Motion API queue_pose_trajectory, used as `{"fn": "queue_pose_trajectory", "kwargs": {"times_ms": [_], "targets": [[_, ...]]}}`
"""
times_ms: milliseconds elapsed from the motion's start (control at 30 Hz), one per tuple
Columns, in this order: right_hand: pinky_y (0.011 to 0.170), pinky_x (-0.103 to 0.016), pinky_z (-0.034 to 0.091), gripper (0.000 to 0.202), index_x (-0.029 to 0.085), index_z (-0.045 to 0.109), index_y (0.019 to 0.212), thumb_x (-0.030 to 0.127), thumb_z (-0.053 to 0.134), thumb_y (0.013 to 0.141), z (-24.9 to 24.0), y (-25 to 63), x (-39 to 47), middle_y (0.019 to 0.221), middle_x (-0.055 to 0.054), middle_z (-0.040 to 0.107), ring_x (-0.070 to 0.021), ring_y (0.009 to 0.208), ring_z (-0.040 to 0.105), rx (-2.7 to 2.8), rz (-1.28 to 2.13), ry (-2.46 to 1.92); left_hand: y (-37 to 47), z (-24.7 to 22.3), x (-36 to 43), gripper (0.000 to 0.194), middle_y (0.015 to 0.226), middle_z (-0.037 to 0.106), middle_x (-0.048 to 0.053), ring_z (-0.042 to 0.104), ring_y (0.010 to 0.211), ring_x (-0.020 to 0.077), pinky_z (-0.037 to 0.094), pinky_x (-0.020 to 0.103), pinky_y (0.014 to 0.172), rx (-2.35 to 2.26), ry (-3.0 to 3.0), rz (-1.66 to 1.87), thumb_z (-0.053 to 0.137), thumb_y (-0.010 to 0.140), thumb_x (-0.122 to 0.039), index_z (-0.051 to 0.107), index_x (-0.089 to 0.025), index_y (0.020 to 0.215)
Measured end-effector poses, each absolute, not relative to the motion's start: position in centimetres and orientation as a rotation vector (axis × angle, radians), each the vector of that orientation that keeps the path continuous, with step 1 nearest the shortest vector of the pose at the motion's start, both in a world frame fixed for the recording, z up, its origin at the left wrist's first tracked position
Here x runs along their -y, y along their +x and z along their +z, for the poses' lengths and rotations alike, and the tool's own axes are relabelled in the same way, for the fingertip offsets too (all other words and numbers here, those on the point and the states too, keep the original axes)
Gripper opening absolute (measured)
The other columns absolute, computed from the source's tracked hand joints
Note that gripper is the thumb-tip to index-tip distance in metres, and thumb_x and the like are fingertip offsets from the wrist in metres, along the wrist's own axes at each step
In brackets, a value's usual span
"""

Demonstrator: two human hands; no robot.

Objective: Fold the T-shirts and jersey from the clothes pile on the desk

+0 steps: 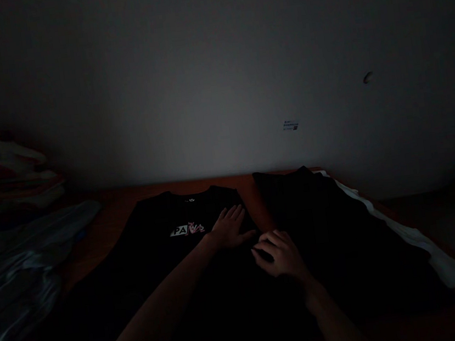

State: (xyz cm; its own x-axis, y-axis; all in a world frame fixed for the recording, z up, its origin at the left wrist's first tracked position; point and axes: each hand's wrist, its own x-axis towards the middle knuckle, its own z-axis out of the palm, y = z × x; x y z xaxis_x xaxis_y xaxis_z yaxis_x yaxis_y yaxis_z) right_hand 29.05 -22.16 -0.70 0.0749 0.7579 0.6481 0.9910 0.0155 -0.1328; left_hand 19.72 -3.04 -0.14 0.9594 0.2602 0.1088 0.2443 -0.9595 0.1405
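A black T-shirt (156, 262) lies spread front up on the wooden surface, its neckline toward the wall. White and pink lettering marks its chest. My left hand (230, 228) rests flat on the shirt beside the print, fingers stretched out and pressing nothing but cloth. Close to it on the right, my right hand (280, 253) is curled, thumb and fingertips closed at the shirt's right sleeve edge. The dark picture hides the exact fold of cloth between those fingers.
More dark garments (333, 224) lie flat on the right, with a white garment (418, 241) showing beneath them. At the left are a crumpled grey garment (20, 273) and a stack of folded fabric (7, 170). A wall (184, 87) closes off the back of the wooden surface (90, 237).
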Motion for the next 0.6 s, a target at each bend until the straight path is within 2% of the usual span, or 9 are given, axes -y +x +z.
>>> {"fn": "queue_pose_trajectory", "kwargs": {"times_ms": [67, 133, 200, 367, 433, 533, 600], "targets": [[0.079, -0.034, 0.042, 0.008, 0.025, 0.073, 0.091, 0.03, 0.067, 0.089, -0.8, 29.2, 22.2, 0.092, -0.003, 0.071, -0.0193, 0.085, 0.061, 1.771, -0.48, -1.788, 19.3, 0.1, 3.0, 0.082, 0.161, 0.037, 0.018, 0.033, 0.15, 0.0345, 0.024, 0.054, 0.121, -0.349, 2.987, 0.222, 0.036, 0.095, -0.071, 0.043, -0.013, 0.152], [0.081, -0.036, 0.044, 0.019, 0.025, 0.072, 0.1, 0.036, 0.072, 0.086, -0.9, 29.3, 22.2, 0.099, -0.004, 0.072, -0.0214, 0.091, 0.063, 1.768, -0.446, -1.819, 19.0, 0.5, 3.1, 0.071, 0.155, 0.048, 0.017, 0.044, 0.143, 0.0334, 0.032, 0.049, 0.118, -0.33, 2.995, 0.278, 0.039, 0.097, -0.065, 0.052, -0.014, 0.145], [0.082, -0.037, 0.045, 0.028, 0.025, 0.072, 0.106, 0.04, 0.076, 0.083, -0.9, 29.3, 22.2, 0.102, -0.005, 0.071, -0.023, 0.094, 0.063, 1.773, -0.443, -1.844, 18.4, 0.7, 3.4, 0.061, 0.151, 0.052, 0.016, 0.05, 0.138, 0.0314, 0.037, 0.046, 0.115, -0.285, 3.006, 0.291, 0.038, 0.1, -0.058, 0.056, -0.015, 0.14], [0.079, -0.035, 0.045, 0.008, 0.026, 0.074, 0.094, 0.026, 0.069, 0.089, -0.8, 29.4, 22.2, 0.095, -0.004, 0.07, -0.0205, 0.086, 0.061, 1.844, -0.538, -1.786, 15.4, 1.1, 3.2, 0.059, 0.161, 0.04, 0.013, 0.039, 0.147, 0.0303, 0.031, 0.05, 0.118, -0.177, 3.016, 0.171, 0.034, 0.102, -0.057, 0.047, -0.021, 0.148], [0.078, -0.034, 0.045, 0.009, 0.024, 0.073, 0.093, 0.023, 0.065, 0.091, -0.8, 29.4, 22.1, 0.094, -0.004, 0.07, -0.0202, 0.084, 0.06, 1.858, -0.59, -1.753, 14.3, 1.7, 2.6, 0.053, 0.156, 0.047, 0.013, 0.046, 0.142, 0.0297, 0.035, 0.048, 0.116, -0.317, 3.007, 0.197, 0.036, 0.103, -0.053, 0.053, -0.022, 0.142], [0.078, -0.033, 0.046, 0.012, 0.024, 0.073, 0.093, 0.022, 0.061, 0.093, -0.7, 29.4, 22.1, 0.092, -0.004, 0.07, -0.0195, 0.082, 0.06, 1.875, -0.621, -1.713, 13.2, 2.6, 1.2, 0.04, 0.136, 0.062, 0.015, 0.059, 0.125, 0.0303, 0.045, 0.045, 0.105, -0.818, 2.918, 0.266, 0.042, 0.102, -0.041, 0.064, -0.019, 0.127], [0.078, -0.033, 0.046, 0.012, 0.023, 0.073, 0.095, 0.024, 0.061, 0.094, -0.7, 29.3, 22.2, 0.092, -0.005, 0.07, -0.0196, 0.082, 0.06, 1.876, -0.611, -1.704, 12.8, 2.9, 0.1, 0.036, 0.124, 0.066, 0.017, 0.062, 0.117, 0.0318, 0.049, 0.045, 0.1, -1.06, 2.828, 0.267, 0.049, 0.099, -0.038, 0.067, -0.015, 0.121]]}}
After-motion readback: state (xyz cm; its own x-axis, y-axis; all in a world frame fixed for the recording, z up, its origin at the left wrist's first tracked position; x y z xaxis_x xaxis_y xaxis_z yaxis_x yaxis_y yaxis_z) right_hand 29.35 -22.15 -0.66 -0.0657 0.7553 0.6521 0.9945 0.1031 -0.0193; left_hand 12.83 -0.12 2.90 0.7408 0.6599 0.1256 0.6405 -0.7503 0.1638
